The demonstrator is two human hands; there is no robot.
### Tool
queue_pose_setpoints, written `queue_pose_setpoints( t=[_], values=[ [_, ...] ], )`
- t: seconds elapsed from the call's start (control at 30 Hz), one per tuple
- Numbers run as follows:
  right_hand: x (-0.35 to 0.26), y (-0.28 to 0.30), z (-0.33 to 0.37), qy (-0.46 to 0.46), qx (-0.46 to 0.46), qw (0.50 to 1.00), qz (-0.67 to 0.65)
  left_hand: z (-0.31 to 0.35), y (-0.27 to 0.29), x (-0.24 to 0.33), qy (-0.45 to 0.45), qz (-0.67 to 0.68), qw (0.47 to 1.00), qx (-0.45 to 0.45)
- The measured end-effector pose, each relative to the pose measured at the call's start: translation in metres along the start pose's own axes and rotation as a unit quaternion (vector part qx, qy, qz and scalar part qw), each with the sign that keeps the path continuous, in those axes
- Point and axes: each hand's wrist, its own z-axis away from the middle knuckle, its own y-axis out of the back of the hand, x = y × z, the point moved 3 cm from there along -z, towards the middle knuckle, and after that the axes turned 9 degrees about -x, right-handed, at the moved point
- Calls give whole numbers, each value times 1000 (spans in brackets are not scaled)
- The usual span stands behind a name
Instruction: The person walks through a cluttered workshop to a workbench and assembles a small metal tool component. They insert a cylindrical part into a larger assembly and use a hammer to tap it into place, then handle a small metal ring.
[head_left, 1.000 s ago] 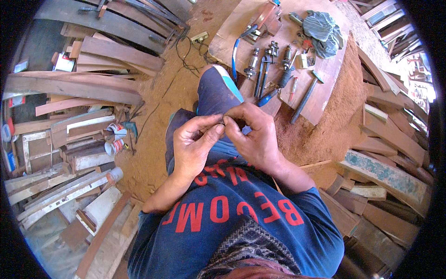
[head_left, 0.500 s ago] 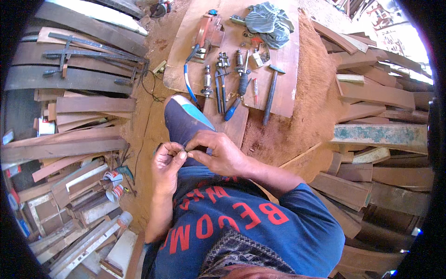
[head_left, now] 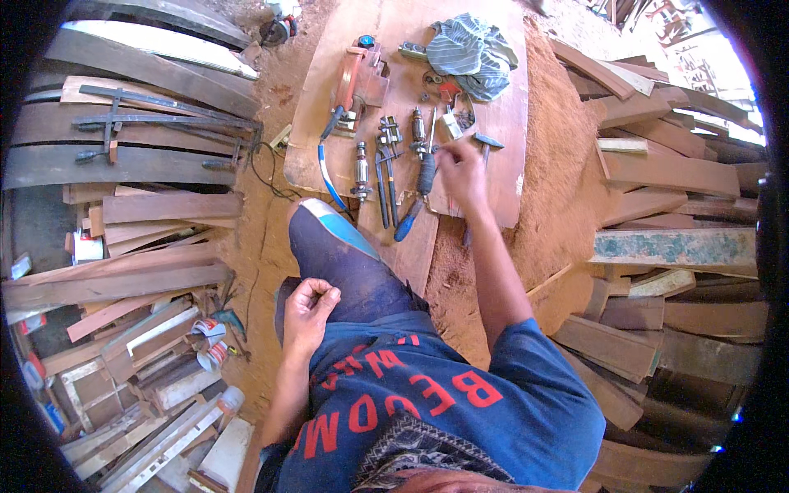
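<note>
My left hand (head_left: 311, 312) is held over my lap, its fingers curled and thumb pressed to the forefinger; whatever may be in the pinch is too small to make out. Stretched forward over the wooden board (head_left: 508, 177), my right hand (head_left: 462, 177) is just below a small open container (head_left: 454, 123) of small dark bits. Its fingertips are partly hidden, close to a screwdriver with a dark ribbed handle (head_left: 427, 174). The hammer (head_left: 489, 141) lies to the right of that hand, its handle partly covered by my arm. Left of it are pliers (head_left: 385, 185) and a blue handle (head_left: 404, 227).
An orange-brown power tool (head_left: 353, 78) with a blue-and-white cord (head_left: 329, 177) lies on the board, near a metal cylindrical part (head_left: 362, 171) and a striped cloth (head_left: 472, 53). Sawdust (head_left: 563, 140) borders the board. Stacked planks (head_left: 670, 164) and bar clamps (head_left: 164, 115) flank me.
My hands were together over my lap, fingering a tiny thing. The right hand has left and reached forward to the tools on the board; the left stays back, still pinched.
</note>
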Motion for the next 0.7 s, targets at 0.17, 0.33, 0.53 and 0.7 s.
queue_pose_setpoints(
  t=[0.17, 0.33, 0.53, 0.7],
  values=[
    [114, 21, -93, -95, 81, 985, 122, -1, 17, -17, 17, -92, 996, 11],
    [134, 15, -126, -100, 56, 978, 172, 6, 28, -29, 54, -127, 990, 40],
    [154, 14, -132, -93, 91, 978, 161, 10, 48, -51, 75, -180, 979, 66],
    [151, 28, -120, -180, 108, 970, 121, 13, 61, -67, 83, -264, 957, 88]
  ],
)
